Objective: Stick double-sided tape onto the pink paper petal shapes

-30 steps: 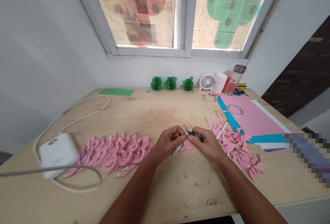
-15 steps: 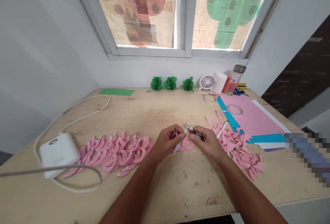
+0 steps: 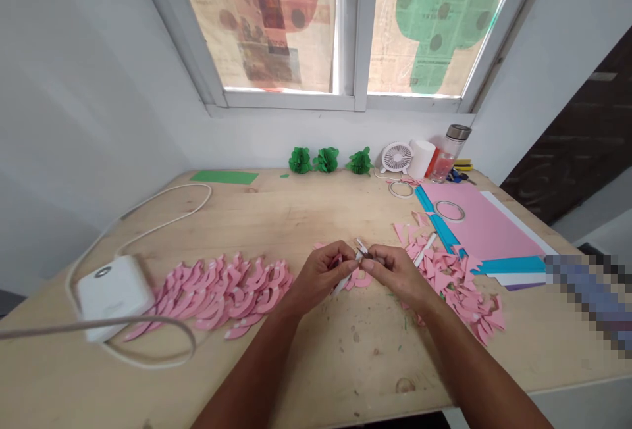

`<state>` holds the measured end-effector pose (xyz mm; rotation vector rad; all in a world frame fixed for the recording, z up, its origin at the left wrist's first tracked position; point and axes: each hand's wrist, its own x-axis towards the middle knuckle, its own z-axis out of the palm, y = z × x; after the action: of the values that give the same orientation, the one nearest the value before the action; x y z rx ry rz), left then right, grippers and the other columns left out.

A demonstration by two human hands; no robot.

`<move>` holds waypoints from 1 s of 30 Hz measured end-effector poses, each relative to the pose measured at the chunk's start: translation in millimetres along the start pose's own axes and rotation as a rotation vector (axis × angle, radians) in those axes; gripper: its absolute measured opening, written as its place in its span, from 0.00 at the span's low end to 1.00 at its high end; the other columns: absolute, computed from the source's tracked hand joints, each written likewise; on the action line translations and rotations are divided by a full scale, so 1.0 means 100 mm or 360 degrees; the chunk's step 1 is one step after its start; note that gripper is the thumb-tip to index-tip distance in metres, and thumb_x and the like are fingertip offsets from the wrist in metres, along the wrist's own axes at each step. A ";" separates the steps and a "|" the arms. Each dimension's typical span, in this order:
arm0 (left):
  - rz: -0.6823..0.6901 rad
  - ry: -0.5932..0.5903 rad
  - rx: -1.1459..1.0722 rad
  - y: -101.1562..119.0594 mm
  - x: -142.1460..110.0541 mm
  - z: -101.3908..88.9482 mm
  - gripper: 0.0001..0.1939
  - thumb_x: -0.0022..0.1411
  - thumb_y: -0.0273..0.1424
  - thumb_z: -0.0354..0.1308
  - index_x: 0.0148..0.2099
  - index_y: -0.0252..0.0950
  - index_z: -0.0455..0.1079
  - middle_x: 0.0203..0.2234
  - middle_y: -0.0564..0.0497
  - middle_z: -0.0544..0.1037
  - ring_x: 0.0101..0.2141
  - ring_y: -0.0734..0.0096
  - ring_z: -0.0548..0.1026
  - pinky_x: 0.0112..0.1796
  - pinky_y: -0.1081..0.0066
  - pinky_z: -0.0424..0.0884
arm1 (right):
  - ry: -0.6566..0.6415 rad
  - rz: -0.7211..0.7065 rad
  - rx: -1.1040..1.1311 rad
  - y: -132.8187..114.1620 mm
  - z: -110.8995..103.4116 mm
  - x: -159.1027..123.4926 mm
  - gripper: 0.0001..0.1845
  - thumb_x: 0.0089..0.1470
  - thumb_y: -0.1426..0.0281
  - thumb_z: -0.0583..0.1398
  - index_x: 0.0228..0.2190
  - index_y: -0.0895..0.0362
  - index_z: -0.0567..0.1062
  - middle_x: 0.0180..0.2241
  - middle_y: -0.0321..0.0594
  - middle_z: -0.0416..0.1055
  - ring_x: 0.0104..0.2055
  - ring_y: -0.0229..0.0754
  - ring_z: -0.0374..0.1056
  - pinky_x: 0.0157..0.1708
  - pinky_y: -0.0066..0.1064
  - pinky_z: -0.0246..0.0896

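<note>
One left hand [image 3: 320,276] pinching white strip [image 3: 340,285], one right hand [image 3: 401,276] gripping dark-tipped tool [image 3: 365,254], pink arcs [image 3: 257,302] left of both.

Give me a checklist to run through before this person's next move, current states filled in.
1. Left hand gripping the white strip: ok.
2. Right hand holding the dark-tipped tool: ok.
3. Tool's tip open or closed: cannot tell, too small.
4. Gap between hands free of pink paper: not ok, some shows there.
5. White cable clear of the left forearm: ok.
6. Bottle capped: ok.
</note>
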<state>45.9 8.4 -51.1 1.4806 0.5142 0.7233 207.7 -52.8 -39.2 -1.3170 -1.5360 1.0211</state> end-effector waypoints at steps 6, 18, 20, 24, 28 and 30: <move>-0.0002 -0.0054 -0.0011 0.00 0.00 0.01 0.12 0.55 0.36 0.56 0.27 0.34 0.60 0.14 0.59 0.59 0.15 0.84 0.56 0.16 0.81 0.52 | 0.0022 -0.0054 -0.0106 0.03 0.00 0.00 0.20 0.50 0.55 0.55 0.19 0.58 0.62 0.18 0.29 0.48 0.21 0.31 0.46 0.20 0.26 0.39; -0.0022 -0.0118 0.0066 0.02 0.01 0.01 0.13 0.54 0.37 0.56 0.26 0.34 0.61 0.16 0.58 0.60 0.16 0.83 0.55 0.17 0.79 0.50 | 0.0035 -0.0086 -0.0237 0.03 0.00 -0.01 0.19 0.51 0.55 0.54 0.20 0.57 0.61 0.20 0.30 0.49 0.22 0.32 0.47 0.21 0.26 0.41; -0.0016 -0.0112 0.0062 0.02 0.01 0.01 0.13 0.54 0.38 0.56 0.26 0.33 0.61 0.16 0.58 0.60 0.16 0.83 0.55 0.17 0.79 0.50 | 0.0041 -0.0092 -0.0249 0.04 0.00 -0.01 0.19 0.51 0.55 0.54 0.20 0.57 0.61 0.20 0.30 0.49 0.22 0.32 0.47 0.21 0.26 0.41; -0.0023 -0.0109 0.0067 0.01 0.01 0.00 0.13 0.54 0.37 0.56 0.26 0.34 0.60 0.16 0.58 0.60 0.16 0.83 0.55 0.18 0.79 0.51 | 0.0037 -0.0095 -0.0241 0.04 0.01 -0.01 0.19 0.51 0.56 0.54 0.20 0.57 0.61 0.20 0.30 0.49 0.22 0.32 0.47 0.22 0.26 0.41; -0.0016 -0.0111 0.0052 0.00 0.01 0.00 0.13 0.55 0.36 0.56 0.26 0.34 0.60 0.17 0.58 0.61 0.16 0.83 0.56 0.18 0.79 0.51 | 0.0032 -0.0092 -0.0265 0.02 0.01 -0.01 0.19 0.51 0.56 0.54 0.20 0.57 0.61 0.20 0.30 0.49 0.22 0.32 0.47 0.22 0.26 0.41; -0.0007 -0.0108 0.0037 0.00 0.02 0.01 0.13 0.55 0.36 0.57 0.26 0.33 0.60 0.17 0.58 0.61 0.16 0.83 0.56 0.18 0.78 0.51 | 0.0035 -0.0086 -0.0272 0.02 0.01 -0.01 0.19 0.51 0.55 0.54 0.20 0.57 0.61 0.20 0.30 0.49 0.22 0.32 0.47 0.22 0.26 0.40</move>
<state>47.5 9.0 -50.7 1.5199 0.4749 0.6632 207.4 -53.2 -41.1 -1.3903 -1.6625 0.8542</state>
